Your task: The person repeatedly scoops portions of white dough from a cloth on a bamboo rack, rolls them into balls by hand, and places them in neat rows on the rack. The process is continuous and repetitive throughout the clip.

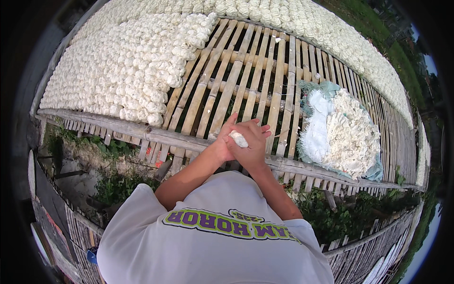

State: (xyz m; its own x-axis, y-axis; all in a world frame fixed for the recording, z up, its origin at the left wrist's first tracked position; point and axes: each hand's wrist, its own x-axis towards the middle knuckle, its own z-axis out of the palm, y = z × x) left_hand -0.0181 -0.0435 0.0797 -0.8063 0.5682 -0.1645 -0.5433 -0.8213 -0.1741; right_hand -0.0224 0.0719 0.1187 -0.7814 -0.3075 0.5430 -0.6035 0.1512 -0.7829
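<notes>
My left hand (225, 141) and my right hand (253, 144) are pressed together just above the near edge of a bamboo rack. Between the palms they hold a white doughy lump (238, 139), part of which shows by the right thumb. Several fingertips stick out past the lump, and the palms hide the rest of it. Left of my hands, similar white lumps (132, 71) sit packed in tight rows on the rack. To the right, a heap of crumbly white mass (350, 132) lies on an opened woven sack (311, 130).
Bamboo slats (236, 85) with gaps between them form the rack, edged in front by a thick pole (179, 140). More white lumps (331, 33) line another rack behind. Green plants (118, 187) grow below, and a bamboo structure (369, 251) stands at lower right.
</notes>
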